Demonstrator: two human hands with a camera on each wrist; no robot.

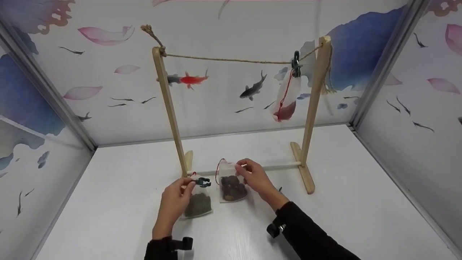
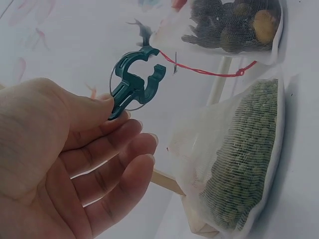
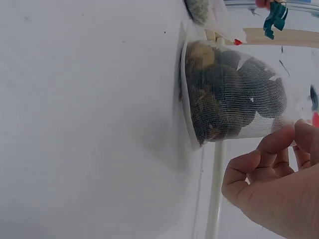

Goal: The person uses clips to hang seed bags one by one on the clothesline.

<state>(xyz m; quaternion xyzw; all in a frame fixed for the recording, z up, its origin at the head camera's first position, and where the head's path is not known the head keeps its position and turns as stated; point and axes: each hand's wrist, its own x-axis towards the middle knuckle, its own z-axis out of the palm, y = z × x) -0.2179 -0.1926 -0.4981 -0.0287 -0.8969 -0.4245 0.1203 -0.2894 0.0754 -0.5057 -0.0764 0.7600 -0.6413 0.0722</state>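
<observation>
My left hand (image 1: 172, 202) pinches the handle end of a dark green clothes peg (image 2: 130, 82) between thumb and index finger; the peg's tips stand apart. Just behind that hand, a white mesh bag (image 1: 199, 205) of small green bits sits on the table. With thumb and fingertip, my right hand (image 1: 256, 178) pinches the upper right edge of a second mesh bag (image 3: 234, 89), which holds dark round pieces and a yellowish one. A red drawstring (image 2: 209, 70) loops from this bag's top. The peg is apart from both bags.
A wooden rack stands behind the hands, with a left post (image 1: 168, 108), a right post (image 1: 313, 108) and a rope (image 1: 223, 59) between them. Near the right post, another green peg (image 1: 296, 65) holds a hanging mesh bag (image 1: 287, 97) with reddish contents. A white bar (image 1: 281, 166) runs low across.
</observation>
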